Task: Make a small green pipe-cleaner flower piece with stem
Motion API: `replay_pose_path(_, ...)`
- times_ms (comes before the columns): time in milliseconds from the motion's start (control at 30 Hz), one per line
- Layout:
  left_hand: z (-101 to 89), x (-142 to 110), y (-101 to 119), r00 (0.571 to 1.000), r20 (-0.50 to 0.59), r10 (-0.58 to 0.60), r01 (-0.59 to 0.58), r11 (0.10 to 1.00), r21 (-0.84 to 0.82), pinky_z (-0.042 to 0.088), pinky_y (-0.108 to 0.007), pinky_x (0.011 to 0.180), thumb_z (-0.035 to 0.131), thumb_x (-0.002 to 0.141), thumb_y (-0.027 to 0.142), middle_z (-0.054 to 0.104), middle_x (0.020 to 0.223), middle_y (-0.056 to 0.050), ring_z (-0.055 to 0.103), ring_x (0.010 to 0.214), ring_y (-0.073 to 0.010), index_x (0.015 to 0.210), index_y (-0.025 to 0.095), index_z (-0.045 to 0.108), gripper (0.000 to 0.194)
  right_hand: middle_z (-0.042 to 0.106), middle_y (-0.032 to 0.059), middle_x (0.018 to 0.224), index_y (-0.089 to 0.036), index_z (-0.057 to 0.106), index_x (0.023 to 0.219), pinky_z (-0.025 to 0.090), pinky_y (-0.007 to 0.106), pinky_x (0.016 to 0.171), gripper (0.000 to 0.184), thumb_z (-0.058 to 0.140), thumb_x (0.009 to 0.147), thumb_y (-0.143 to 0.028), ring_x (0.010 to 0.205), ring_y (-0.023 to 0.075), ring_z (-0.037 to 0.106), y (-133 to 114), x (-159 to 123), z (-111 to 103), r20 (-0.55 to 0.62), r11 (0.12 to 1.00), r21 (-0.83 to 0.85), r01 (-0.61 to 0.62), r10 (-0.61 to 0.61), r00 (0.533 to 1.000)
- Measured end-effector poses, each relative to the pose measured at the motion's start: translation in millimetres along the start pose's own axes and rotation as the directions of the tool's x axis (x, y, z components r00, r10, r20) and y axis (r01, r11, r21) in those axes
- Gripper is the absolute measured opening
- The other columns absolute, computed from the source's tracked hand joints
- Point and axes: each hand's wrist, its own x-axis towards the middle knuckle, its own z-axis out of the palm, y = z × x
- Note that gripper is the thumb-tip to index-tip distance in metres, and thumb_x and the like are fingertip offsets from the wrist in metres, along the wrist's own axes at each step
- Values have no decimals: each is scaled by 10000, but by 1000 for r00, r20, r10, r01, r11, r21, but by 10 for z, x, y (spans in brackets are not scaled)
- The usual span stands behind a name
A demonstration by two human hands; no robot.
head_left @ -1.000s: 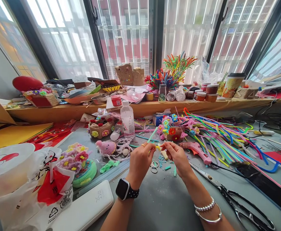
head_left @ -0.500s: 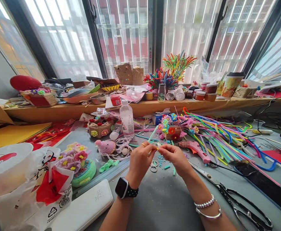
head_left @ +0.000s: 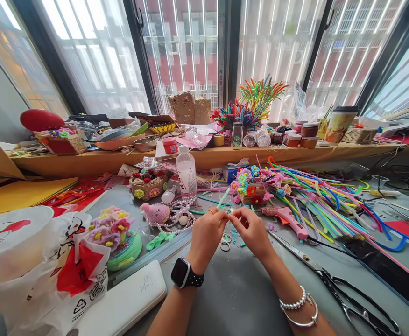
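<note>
My left hand (head_left: pixel 206 235), with a black smartwatch on its wrist, pinches a mint-green pipe cleaner (head_left: pixel 222 198) that sticks up and away from the fingers. My right hand (head_left: pixel 252 231), with pearl and metal bracelets on the wrist, pinches the same piece from the other side, fingertips almost touching the left ones. Both hands hover just above the grey table (head_left: pixel 236 294). Small green offcuts (head_left: pixel 243 243) and two metal rings (head_left: pixel 225 242) lie under them.
A pink glue gun (head_left: pixel 287 220) and large scissors (head_left: pixel 334 282) lie to the right, beside a heap of coloured pipe cleaners (head_left: pixel 320 198). Flower baskets (head_left: pixel 251 189), a plastic bottle (head_left: pixel 186 173), pearls (head_left: pixel 174 212), a white power bank (head_left: pixel 123 303) and a plastic bag (head_left: pixel 43 266) crowd the left.
Both hands have drawn closer together and a little further from me, still working the green pipe cleaner. The view has shifted slightly.
</note>
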Motion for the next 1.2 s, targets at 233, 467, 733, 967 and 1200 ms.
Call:
replay_pose_path(233, -11, -6, -28, 999, 16, 39, -38, 999, -15, 328, -202, 567, 430, 788, 260, 572, 749, -2, 520, 635, -109, 766, 224, 603, 179, 450, 5, 646, -151, 461, 650, 291, 212, 566, 230, 378, 823, -278, 616, 99, 404, 20, 3, -7, 85, 964, -204, 173, -158, 984)
replay_pose_path(467, -47, 28, 31, 997, 81, -6, 26, 971, -239, 357, -207, 597, 482, 745, 230, 614, 733, 1, 528, 655, -117, 760, 190, 596, 122, 432, -2, 636, -148, 472, 663, 293, 200, 513, 243, 379, 823, -306, 559, 81, 386, 7, 7, -19, 41, 997, 20, 78, -79, 996)
replay_pose_path(733, -72, 36, 29, 984, 162, -67, 145, 834, -532, 390, -196, 550, 516, 707, 307, 613, 663, -14, 531, 596, -113, 684, 144, 577, 175, 406, -9, 634, -148, 457, 656, 295, 198, 520, 249, 396, 808, -336, 569, 79, 371, -31, -14, -2, -67, 986, 160, 38, -28, 997)
replay_pose_path(967, -95, 40, 14, 982, 163, -92, 169, 805, -569, 406, -216, 567, 512, 711, 325, 620, 655, -25, 537, 607, -124, 690, 137, 590, 205, 386, -23, 570, -146, 475, 674, 233, 194, 443, 292, 440, 766, -421, 477, 57, 297, 11, 28, -83, 38, 889, 426, -167, 166, 985)
replay_pose_path(1200, -83, 42, 10, 991, 113, -68, 118, 843, -525, 388, -199, 548, 513, 711, 297, 615, 656, -10, 519, 585, -105, 679, 148, 597, 174, 362, -35, 547, -139, 506, 705, 207, 189, 436, 294, 534, 695, -432, 473, 48, 276, 13, 54, -104, 123, 793, 538, -285, 261, 957)
